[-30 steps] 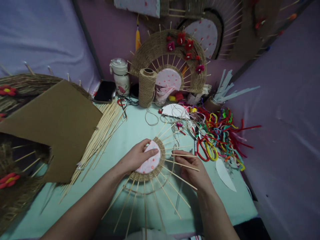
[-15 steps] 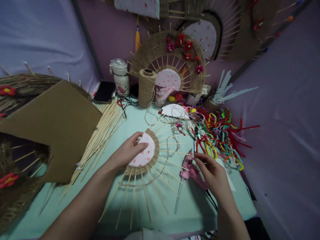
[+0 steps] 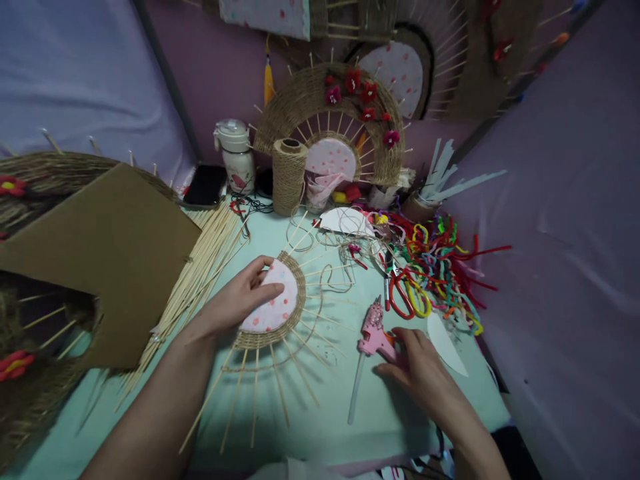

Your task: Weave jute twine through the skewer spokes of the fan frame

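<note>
My left hand [image 3: 245,293] grips a half-round fan piece [image 3: 277,303], its thumb on the white cloth with red dots. Woven twine rims the cloth, and thin sticks fan out from it to the right and downward. A loose length of twine curves across the sticks. On the right, my right hand [image 3: 413,363] is at the handle of a pink glue gun [image 3: 373,337], thumb and fingers apart on either side of it. The gun lies on the table with a clear glue stick [image 3: 357,390] poking out behind.
Scissors [image 3: 400,293] and a heap of coloured pipe cleaners [image 3: 445,267] lie at the right. Behind stand a twine spool [image 3: 289,177], a white bottle [image 3: 237,160] and a finished fan [image 3: 285,110]. Bundled sticks [image 3: 210,267] and cardboard [image 3: 115,260] are at the left.
My right hand has moved down from the gun's nozzle and stick tips to its handle. My left hand and the fan piece have shifted slightly left.
</note>
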Motion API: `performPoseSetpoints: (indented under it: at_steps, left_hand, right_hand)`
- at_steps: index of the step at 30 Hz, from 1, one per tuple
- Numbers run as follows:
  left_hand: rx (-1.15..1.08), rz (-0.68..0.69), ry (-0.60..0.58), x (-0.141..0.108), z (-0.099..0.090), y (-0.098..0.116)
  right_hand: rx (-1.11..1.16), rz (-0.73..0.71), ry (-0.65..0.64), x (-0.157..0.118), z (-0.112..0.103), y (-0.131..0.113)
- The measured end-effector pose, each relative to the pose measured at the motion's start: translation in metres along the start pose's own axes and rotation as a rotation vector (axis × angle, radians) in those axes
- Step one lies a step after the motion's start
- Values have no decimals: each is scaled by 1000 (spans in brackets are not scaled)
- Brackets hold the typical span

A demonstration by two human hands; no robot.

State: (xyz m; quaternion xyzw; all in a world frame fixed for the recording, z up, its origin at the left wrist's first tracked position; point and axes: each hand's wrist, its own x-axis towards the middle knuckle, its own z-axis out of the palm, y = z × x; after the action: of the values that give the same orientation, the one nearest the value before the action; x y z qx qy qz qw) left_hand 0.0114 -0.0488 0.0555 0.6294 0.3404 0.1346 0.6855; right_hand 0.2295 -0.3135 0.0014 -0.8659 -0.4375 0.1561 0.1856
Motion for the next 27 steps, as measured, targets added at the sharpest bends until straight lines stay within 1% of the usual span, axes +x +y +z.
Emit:
performPoseSetpoints:
  at_steps: [2,4,6,8,13,16,21,27]
  left_hand:
    - [-19,-4,8,0,0,0]
    - [-37,-10,12,-1,0,0]
    - [-46,-15,14,-1,0,1]
    - [-45,-19,18,-1,0,1]
    - [-43,-5,17,0,-1,-3]
    - [-29,-4,26,2,-1,-4]
    - [-12,-24,1,4,-2,-5]
    - [2,-23,25,3,0,-2]
  right_hand:
    - [14,4,20,2,8,0]
    - [46,5,16,4,9,-1]
    - [85,12,7,7,5,-2]
    - [134,27,24,8,-3,-1]
    - [221,51,137,9,-17,-2]
    - [211,24,169,9,-21,-8]
    - [154,-20,190,10,-24,-21]
    - [98,-53,226,7,-25,-23]
